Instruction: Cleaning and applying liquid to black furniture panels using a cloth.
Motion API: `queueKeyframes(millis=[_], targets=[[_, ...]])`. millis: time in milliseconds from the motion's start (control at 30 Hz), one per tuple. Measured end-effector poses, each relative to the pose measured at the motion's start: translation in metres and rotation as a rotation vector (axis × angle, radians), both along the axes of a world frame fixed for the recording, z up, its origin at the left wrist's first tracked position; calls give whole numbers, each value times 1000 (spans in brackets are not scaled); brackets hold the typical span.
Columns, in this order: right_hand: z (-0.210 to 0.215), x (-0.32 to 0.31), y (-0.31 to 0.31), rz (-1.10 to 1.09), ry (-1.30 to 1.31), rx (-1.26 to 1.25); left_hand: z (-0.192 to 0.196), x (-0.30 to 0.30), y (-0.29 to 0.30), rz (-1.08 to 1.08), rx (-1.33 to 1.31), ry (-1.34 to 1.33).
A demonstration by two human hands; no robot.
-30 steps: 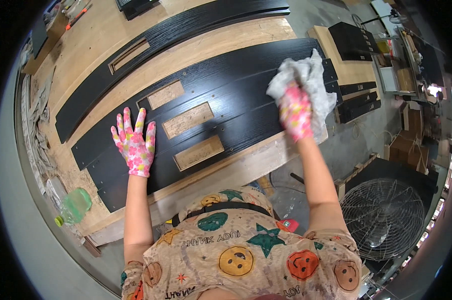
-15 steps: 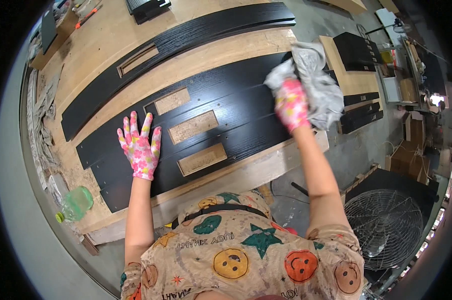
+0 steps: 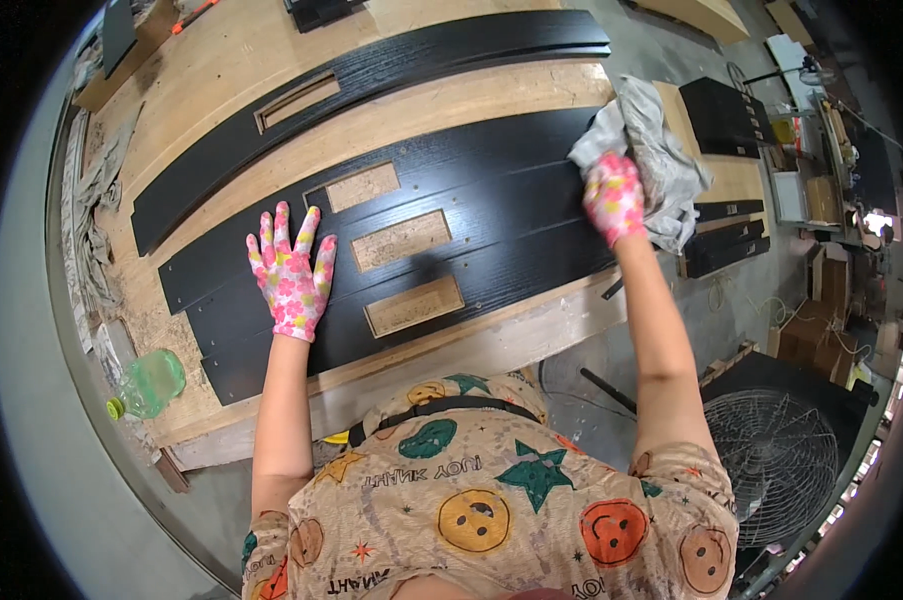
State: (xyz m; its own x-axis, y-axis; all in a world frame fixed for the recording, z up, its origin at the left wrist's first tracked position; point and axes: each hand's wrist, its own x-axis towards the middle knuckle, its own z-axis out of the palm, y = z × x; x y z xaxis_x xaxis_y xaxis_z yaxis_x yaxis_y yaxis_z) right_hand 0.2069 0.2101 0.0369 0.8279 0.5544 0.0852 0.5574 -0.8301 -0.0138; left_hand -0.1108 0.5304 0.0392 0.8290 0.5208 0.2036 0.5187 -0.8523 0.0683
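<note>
Several black wood-grain boards (image 3: 516, 205) lie side by side before me on a wooden workbench, with rectangular cutouts through which pale wood shows. My left hand (image 3: 291, 275), in a pink flowered glove, rests flat on the boards left of the cutouts, fingers spread. In a matching glove, my right hand (image 3: 614, 195) grips a crumpled grey-white cloth (image 3: 661, 160) at the boards' right end. Part of the cloth hangs past that end. The right fingertips are partly hidden in its folds.
Another stack of black boards (image 3: 371, 90) lies farther back. A green-tinted plastic bottle (image 3: 156, 385) lies at the bench's left corner, near rumpled cloth (image 3: 96, 220). A large caged fan (image 3: 771, 465) stands at lower right. More black pieces (image 3: 721, 245) sit beyond the right end.
My right hand has shifted right with the cloth, toward the ends of the boards. The left hand stays spread on the boards. The whole view has shifted slightly.
</note>
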Motion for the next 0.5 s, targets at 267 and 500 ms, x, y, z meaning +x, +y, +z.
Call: queueKeyframes(millis=[267, 500], targets=[[-1, 30, -29, -210, -8, 20, -2, 0, 0, 0, -18, 4], [-15, -30, 13, 222, -122, 230, 3, -5, 1, 29, -1, -3]])
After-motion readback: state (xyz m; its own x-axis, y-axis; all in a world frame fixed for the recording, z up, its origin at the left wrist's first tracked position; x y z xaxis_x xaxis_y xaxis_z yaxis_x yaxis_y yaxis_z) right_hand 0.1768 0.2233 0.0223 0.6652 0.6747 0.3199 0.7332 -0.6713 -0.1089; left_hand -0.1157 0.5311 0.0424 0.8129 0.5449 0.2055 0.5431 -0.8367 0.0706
